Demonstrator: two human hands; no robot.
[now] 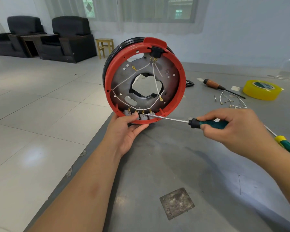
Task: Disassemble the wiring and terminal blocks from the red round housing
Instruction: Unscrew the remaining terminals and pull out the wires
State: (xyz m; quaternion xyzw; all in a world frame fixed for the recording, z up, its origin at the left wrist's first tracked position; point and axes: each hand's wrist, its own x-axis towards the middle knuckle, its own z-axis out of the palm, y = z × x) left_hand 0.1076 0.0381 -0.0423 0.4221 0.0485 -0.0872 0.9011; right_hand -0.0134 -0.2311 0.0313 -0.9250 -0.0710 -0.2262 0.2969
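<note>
The red round housing (181,91) stands on edge at the grey table's left edge, open face toward me. White wires (155,77) with brass lugs cross its grey inner plate. Several grey terminal blocks (143,117) sit along the bottom rim. My left hand (127,131) grips the housing's lower rim from below, thumb over the blocks. My right hand (231,124) holds a green-and-black screwdriver (209,123); its tip touches a terminal block at the bottom.
On the table (174,164) to the right lie a wooden-handled screwdriver (213,84), loose removed wires (228,99), a yellow tape roll (261,89) and a yellow-green screwdriver (286,144). A metal square (177,203) lies near me. Black armchairs and a stool stand far left.
</note>
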